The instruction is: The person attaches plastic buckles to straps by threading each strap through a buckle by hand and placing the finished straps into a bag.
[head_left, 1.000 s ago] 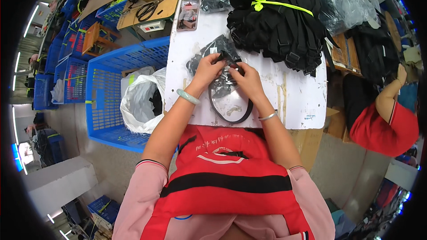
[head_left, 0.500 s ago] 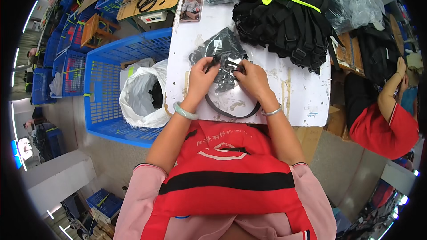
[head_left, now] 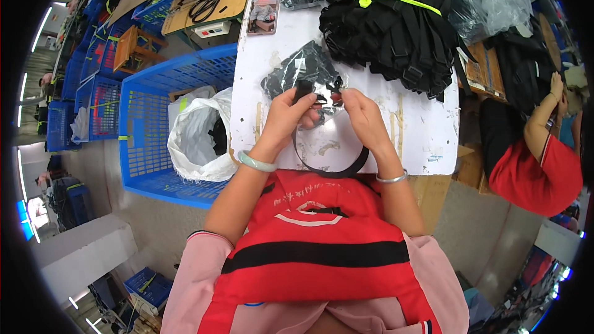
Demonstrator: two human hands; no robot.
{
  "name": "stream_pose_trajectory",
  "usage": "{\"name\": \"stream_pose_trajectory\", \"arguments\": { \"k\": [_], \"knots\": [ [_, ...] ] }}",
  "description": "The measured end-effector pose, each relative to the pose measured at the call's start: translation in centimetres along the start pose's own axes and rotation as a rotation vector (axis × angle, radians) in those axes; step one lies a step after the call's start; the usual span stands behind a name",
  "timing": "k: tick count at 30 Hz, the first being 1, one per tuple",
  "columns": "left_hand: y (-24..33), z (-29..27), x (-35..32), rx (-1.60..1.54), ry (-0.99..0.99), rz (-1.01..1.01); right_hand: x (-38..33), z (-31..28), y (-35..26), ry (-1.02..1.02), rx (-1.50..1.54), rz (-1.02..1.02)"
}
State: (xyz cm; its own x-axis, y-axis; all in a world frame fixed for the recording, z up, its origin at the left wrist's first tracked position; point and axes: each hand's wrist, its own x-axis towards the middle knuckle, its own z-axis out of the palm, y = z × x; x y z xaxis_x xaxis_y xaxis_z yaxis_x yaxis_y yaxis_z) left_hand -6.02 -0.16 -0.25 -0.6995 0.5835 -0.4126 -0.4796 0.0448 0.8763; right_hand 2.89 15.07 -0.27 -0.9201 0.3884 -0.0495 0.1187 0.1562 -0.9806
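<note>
A black webbing strap point(head_left: 334, 174) hangs in a loop between my hands, its bottom at the table's near edge. My left hand point(head_left: 289, 116) is closed on one end, where a wide black piece and a small dark part stick out between thumb and fingers. My right hand point(head_left: 366, 117) pinches near the other end; its fingertips partly hide what they grip. Just beyond both hands lies a clear plastic bag point(head_left: 296, 68) of small black parts. A small dark piece with a reddish spot shows beside my right fingertips; I cannot tell whether it is held.
A bundle of black straps point(head_left: 396, 37) tied with a yellow-green band fills the table's far right, beside a clear plastic bag point(head_left: 489, 6). A phone point(head_left: 264, 11) lies far left. Left stands a blue basket point(head_left: 148, 173) holding a white sack point(head_left: 192, 164). Another person point(head_left: 532, 173) sits at right.
My hands have moved apart, the right one shifting rightward and slightly nearer me. A wide black piece now stands up from my left fingers. The strap's loop hangs slightly lower.
</note>
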Motion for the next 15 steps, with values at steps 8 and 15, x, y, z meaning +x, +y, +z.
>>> {"name": "stream_pose_trajectory", "arguments": {
  "k": [8,15],
  "knots": [
    [-1.7,2.0,-1.8,-0.236,0.176,0.174,-1.8,1.2,1.6,-0.087,0.051,0.147],
    [-2.6,1.9,-2.4,-0.330,0.160,0.207,-2.0,1.2,1.5,-0.056,0.290,0.269]
  ]
}}
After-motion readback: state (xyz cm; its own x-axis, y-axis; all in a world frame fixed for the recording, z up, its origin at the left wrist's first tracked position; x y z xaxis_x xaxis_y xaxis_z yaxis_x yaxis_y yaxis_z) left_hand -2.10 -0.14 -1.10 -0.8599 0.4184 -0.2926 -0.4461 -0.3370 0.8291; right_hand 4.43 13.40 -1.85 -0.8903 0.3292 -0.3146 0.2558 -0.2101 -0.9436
